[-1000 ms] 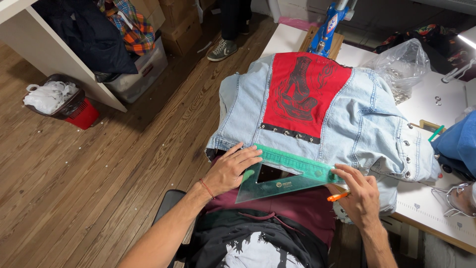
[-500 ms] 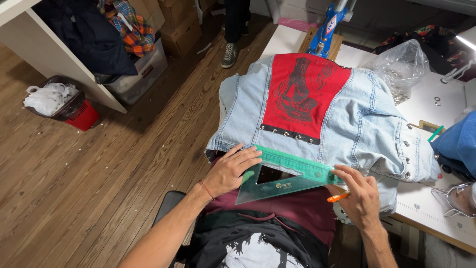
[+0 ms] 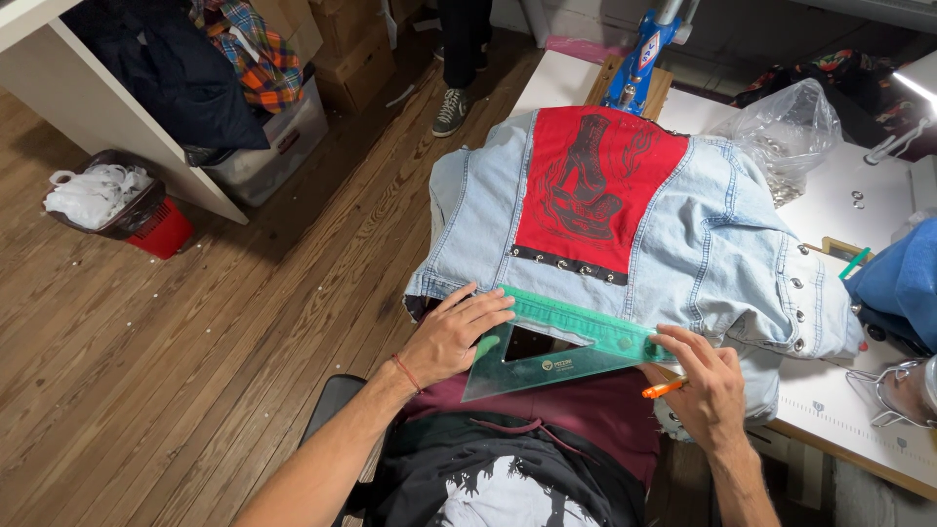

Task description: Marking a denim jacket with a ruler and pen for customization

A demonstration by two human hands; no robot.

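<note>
Left hand (image 3: 451, 337) flat, fingers spread, pressing green transparent plastic triangle ruler (image 3: 556, 342) onto near hem of light-blue denim jacket (image 3: 703, 244) on white desk (image 3: 830, 405). Right hand (image 3: 708, 385) pinching orange marker (image 3: 664, 388) at ruler's right end. Unmoved since earlier: ruler steadied.

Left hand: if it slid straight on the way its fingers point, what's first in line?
The left hand points right along the green triangle ruler it presses on. Going on, it would probably meet the right hand at the far end.
</note>
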